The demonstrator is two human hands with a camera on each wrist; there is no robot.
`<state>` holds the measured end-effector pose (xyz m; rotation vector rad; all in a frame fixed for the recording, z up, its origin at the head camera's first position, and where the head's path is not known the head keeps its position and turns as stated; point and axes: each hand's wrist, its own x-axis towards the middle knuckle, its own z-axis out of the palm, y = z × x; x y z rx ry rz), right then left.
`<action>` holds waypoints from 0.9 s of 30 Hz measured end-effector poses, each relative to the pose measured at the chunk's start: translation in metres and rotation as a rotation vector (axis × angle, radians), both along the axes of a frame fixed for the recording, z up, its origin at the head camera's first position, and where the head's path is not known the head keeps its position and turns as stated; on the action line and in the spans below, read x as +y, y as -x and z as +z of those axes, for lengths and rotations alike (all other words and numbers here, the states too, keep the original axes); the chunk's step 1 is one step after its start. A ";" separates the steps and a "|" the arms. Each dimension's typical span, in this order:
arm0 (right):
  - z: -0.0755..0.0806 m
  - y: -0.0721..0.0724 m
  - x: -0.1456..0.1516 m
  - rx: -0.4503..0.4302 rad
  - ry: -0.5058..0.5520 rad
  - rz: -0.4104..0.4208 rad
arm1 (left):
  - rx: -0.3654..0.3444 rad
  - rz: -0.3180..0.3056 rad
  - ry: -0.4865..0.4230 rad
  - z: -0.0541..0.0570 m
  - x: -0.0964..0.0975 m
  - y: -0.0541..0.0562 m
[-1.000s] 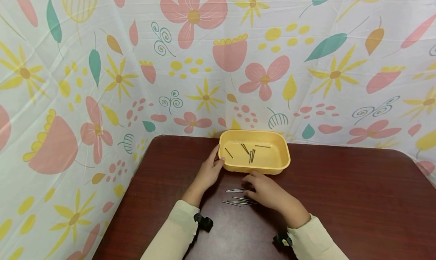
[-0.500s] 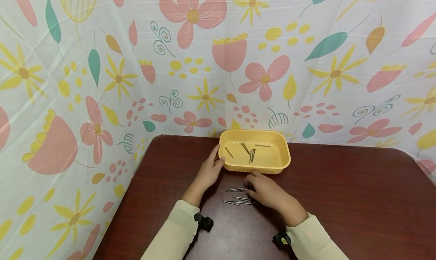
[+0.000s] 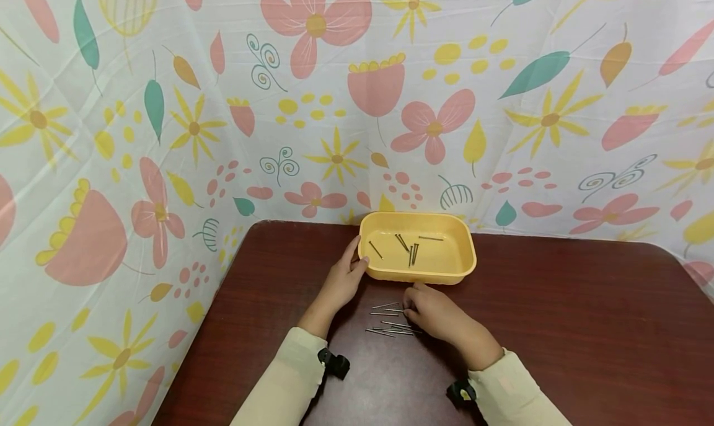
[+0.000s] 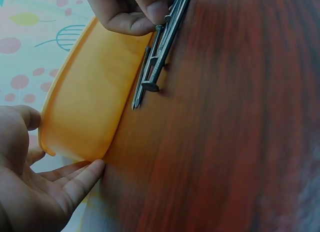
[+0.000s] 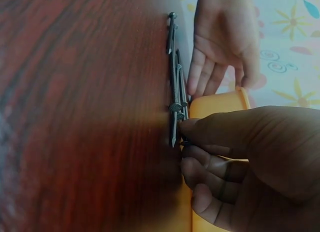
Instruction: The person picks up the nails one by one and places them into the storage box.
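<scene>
A yellow plastic tray [image 3: 418, 278] stands near the back of the table with several nails [image 3: 413, 255] in it. My left hand [image 3: 341, 278] holds the tray's left end, thumb and fingers spread about its near corner. In front of the tray, more loose steel nails [image 3: 389, 331] lie in two small groups on the table. My right hand [image 3: 437, 311] is low at the right end of these groups, thumb and index finger pinching a nail [image 5: 184, 142] whose shaft is mostly hidden. The other fingers of that hand are curled, as the right wrist view shows.
The dark red-brown wooden table [image 3: 558, 327] has rounded back corners. A white cloth [image 3: 491, 203] printed with flowers and leaves hangs right behind it and along its left side. Each wrist carries a black strap [image 3: 333, 364].
In the nail group nearer the tray, one nail has swung apart from the others beside my right fingertips. The right hand has shifted very slightly; the left hand and tray hold still.
</scene>
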<state>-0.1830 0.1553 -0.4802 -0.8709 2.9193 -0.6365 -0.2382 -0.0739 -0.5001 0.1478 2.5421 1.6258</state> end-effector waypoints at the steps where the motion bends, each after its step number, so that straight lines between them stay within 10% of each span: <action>1: 0.001 0.000 0.000 0.006 -0.001 0.003 | 0.000 0.000 0.001 0.000 0.000 0.000; 11: -0.002 -0.001 0.003 0.125 0.064 0.058 | 0.002 0.001 0.000 -0.001 0.000 0.000; 27: 0.014 0.001 0.002 0.080 -0.012 -0.007 | -0.007 0.004 -0.005 0.000 0.001 0.000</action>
